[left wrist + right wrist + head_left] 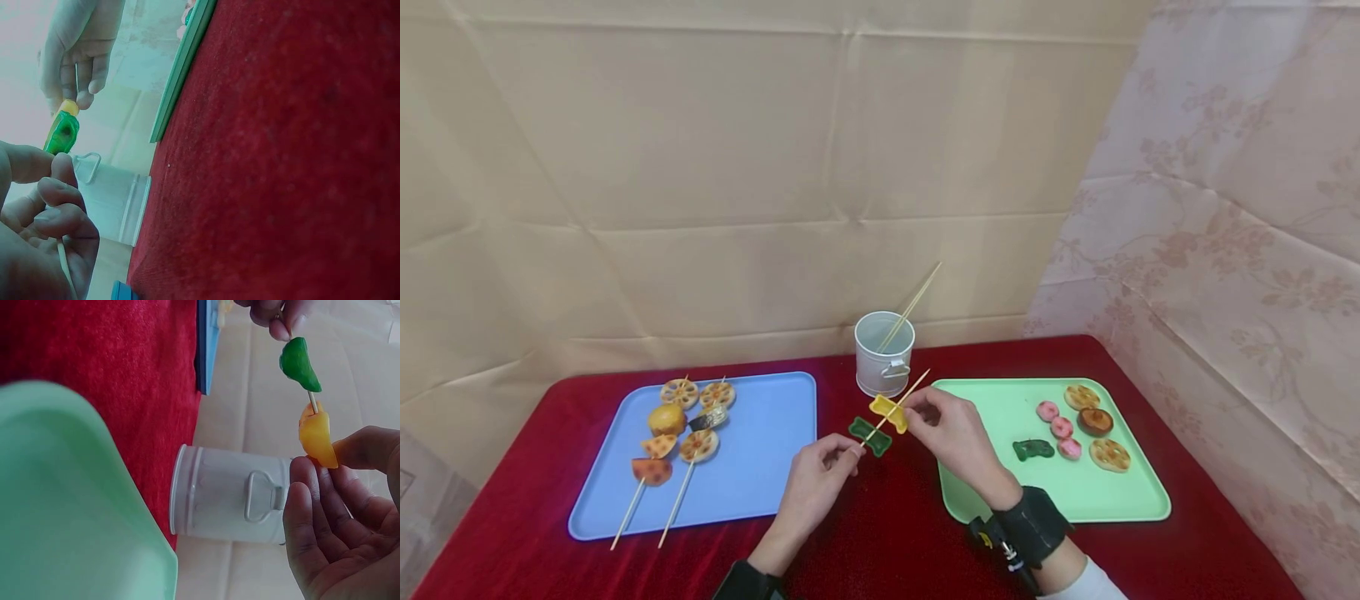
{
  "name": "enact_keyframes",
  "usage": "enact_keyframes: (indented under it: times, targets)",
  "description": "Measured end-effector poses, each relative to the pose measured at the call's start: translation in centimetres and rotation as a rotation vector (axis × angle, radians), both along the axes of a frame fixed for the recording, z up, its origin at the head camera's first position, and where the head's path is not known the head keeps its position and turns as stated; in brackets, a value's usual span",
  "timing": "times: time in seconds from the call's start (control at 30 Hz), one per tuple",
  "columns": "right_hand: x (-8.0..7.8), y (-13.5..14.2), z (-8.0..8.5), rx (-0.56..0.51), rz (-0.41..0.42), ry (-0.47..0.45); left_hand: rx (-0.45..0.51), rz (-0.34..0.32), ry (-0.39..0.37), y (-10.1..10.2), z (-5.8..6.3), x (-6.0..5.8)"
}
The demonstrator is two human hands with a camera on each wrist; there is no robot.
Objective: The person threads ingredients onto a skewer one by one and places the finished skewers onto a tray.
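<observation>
My left hand (pixel 816 483) grips a thin wooden skewer (pixel 921 381) near its lower part, thumb and fingers curled round it. Just above those fingers a green pepper-like piece (pixel 870 437) sits threaded on the stick. Further up is a yellow pepper-like piece (pixel 882 406), pinched by the thumb and fingertips of my right hand (pixel 955 437). In the right wrist view the skewer runs through the green piece (pixel 299 362) into the yellow one (pixel 316 439), with a short gap between them. The stick's tail (pixel 65 269) shows below my left fingers in the left wrist view.
A white bucket (pixel 872 367) holding thin skewers (pixel 925 287) stands behind my hands. On the left, a blue tray (pixel 767 450) carries two loaded skewers. The green tray (pixel 1000 400) on the right bears pink balls (pixel 1062 427), a green piece (pixel 1033 450), lotus slices (pixel 1109 455) and a brown-topped round (pixel 1095 422).
</observation>
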State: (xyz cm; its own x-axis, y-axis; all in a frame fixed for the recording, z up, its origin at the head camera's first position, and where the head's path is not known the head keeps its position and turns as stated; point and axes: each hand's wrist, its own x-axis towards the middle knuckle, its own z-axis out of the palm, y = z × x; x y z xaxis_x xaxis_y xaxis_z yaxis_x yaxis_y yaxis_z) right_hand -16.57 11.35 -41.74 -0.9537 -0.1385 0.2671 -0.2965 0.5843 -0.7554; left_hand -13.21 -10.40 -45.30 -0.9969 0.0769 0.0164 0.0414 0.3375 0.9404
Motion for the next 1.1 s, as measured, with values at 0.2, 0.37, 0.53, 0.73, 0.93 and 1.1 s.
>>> enact_keyframes:
  times: [0.2,0.37,0.53,0.73,0.93,1.1]
  targets:
    - [0.2,-0.4,-0.2,0.01,0.008,0.006,-0.001,0.0,0.005,0.0,-0.1,0.0]
    - [0.3,-0.5,-0.3,0.016,0.016,0.016,-0.003,0.002,0.008,0.0,-0.1,0.0]
    - [0.2,-0.2,-0.1,0.03,0.006,0.013,-0.009,0.002,0.013,0.0,-0.2,0.0]
    - [-0.3,2.0,0.9,0.074,-0.039,0.029,-0.012,0.007,0.009,-0.1,0.0,0.0]
    - [-1.2,6.3,1.4,0.163,-0.098,0.023,-0.013,0.01,0.013,-0.3,0.3,-0.2]
    - [-1.3,10.6,1.5,0.235,-0.124,-0.011,-0.02,0.032,0.028,-0.9,0.7,-0.3]
